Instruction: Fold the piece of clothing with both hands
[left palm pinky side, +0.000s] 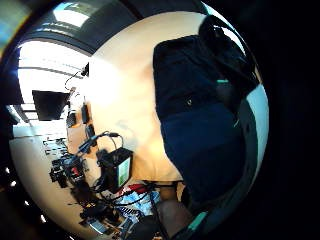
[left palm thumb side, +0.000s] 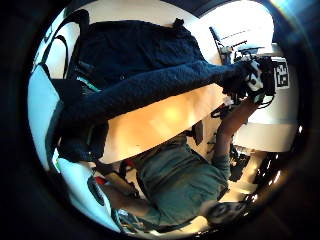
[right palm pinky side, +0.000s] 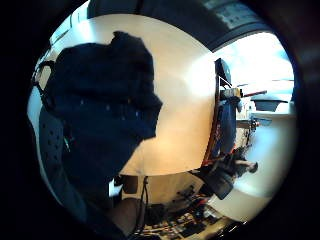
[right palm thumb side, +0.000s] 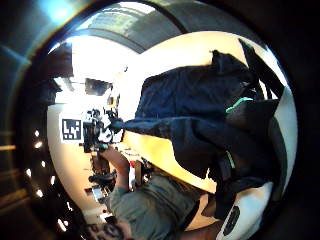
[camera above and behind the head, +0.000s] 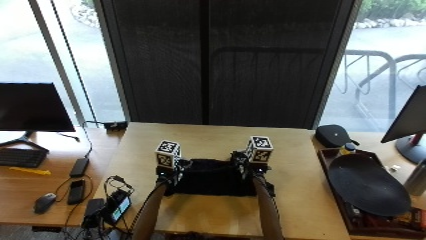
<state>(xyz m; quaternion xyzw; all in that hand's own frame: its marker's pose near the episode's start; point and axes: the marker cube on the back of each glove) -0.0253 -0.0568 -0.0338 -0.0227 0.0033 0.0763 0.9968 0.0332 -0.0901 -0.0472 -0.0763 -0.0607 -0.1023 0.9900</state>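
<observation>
A dark navy garment (camera above and behind the head: 210, 181) lies in the middle of the wooden table (camera above and behind the head: 200, 142), near the front edge. My left hand (camera above and behind the head: 170, 175) grips its left end and my right hand (camera above and behind the head: 249, 170) grips its right end. In the left thumb side palm view a fold of the garment (left palm thumb side: 150, 85) stretches like a band above the tabletop to the right hand (left palm thumb side: 250, 75), which pinches it. In the right thumb side palm view the same lifted edge (right palm thumb side: 165, 125) runs to the left hand (right palm thumb side: 102, 132). The rest of the cloth (left palm pinky side: 200, 125) lies flat beneath.
A small black device with cables (camera above and behind the head: 113, 207) sits at the table's front left corner. At the right stand a tray with a dark oval object (camera above and behind the head: 366, 185) and a black case (camera above and behind the head: 335, 135). A monitor (camera above and behind the head: 33, 107), phone and mouse are on the left side desk.
</observation>
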